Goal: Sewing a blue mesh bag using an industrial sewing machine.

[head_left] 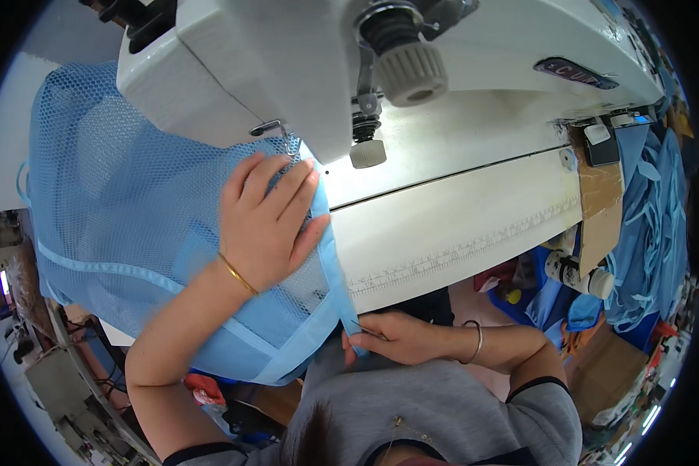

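Light blue mesh fabric [124,179] with a plain blue edging strip [332,268] lies across the left of the sewing machine bed. My left hand [268,217] rests on the mesh with its fingers stretched out, their tips close to the presser foot area and the strip. Lower down, near the table's front edge, my right hand [392,338] pinches the lower end of the edging strip. A small dark sliver shows at its fingertips, too small to name. The white sewing machine [233,54] overhangs the fabric, and its needle is mostly hidden.
A printed ruler scale [458,247] runs along the table's front. At the right stand a piece of cardboard [602,210], hanging blue fabric strips [648,225] and a white-capped bottle [579,273]. Grey knobs [412,74] project from the machine above the bed.
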A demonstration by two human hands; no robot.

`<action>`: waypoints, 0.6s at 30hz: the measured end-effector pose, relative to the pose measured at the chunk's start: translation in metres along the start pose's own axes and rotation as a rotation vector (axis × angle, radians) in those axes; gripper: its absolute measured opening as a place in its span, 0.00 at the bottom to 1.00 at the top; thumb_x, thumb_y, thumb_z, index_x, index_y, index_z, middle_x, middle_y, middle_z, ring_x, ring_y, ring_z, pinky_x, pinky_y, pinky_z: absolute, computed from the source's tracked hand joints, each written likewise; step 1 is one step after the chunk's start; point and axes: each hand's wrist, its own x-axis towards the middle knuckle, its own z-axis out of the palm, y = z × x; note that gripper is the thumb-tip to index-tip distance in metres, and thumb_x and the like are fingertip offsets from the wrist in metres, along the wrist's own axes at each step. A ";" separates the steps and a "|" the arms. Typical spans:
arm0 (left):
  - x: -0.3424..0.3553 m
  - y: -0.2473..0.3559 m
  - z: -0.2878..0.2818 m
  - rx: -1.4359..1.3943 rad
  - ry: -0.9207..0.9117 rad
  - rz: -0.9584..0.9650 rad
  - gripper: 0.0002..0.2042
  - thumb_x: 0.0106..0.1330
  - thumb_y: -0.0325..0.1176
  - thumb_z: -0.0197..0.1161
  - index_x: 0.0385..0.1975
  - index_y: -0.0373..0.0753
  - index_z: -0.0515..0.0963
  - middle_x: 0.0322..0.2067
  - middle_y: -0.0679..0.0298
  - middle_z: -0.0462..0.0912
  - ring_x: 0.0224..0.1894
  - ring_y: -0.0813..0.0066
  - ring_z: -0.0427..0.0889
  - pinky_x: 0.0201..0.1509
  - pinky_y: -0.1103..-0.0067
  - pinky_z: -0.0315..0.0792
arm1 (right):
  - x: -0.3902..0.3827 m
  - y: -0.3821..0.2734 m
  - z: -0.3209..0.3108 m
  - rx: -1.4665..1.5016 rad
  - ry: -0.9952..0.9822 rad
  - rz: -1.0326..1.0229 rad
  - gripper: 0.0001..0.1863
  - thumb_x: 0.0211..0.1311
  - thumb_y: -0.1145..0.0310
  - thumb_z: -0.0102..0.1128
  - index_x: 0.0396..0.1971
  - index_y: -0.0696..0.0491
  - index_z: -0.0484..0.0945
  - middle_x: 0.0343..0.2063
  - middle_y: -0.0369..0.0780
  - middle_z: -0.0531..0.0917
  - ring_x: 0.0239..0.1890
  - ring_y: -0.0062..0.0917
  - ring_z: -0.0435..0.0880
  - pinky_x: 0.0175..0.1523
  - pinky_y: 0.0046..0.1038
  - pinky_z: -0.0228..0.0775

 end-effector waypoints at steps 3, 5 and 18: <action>-0.005 0.008 -0.005 -0.124 -0.006 -0.031 0.24 0.55 0.43 0.66 0.48 0.36 0.77 0.54 0.60 0.77 0.57 0.55 0.70 0.61 0.59 0.58 | -0.003 0.003 -0.001 -0.052 -0.026 0.028 0.14 0.75 0.62 0.43 0.43 0.57 0.72 0.37 0.38 0.82 0.45 0.22 0.79 0.54 0.27 0.68; -0.008 0.008 -0.005 -0.139 -0.018 -0.038 0.24 0.55 0.44 0.66 0.49 0.36 0.77 0.54 0.60 0.77 0.57 0.56 0.70 0.63 0.59 0.57 | -0.003 0.005 -0.002 -0.077 -0.042 0.036 0.14 0.75 0.61 0.42 0.43 0.56 0.73 0.36 0.37 0.82 0.45 0.21 0.78 0.55 0.27 0.68; -0.001 0.000 0.000 -0.192 0.007 -0.049 0.24 0.55 0.44 0.67 0.48 0.35 0.78 0.50 0.58 0.78 0.55 0.56 0.72 0.61 0.60 0.58 | 0.002 0.012 -0.007 -0.097 -0.063 -0.042 0.13 0.75 0.63 0.41 0.42 0.56 0.72 0.35 0.37 0.81 0.44 0.23 0.79 0.56 0.28 0.67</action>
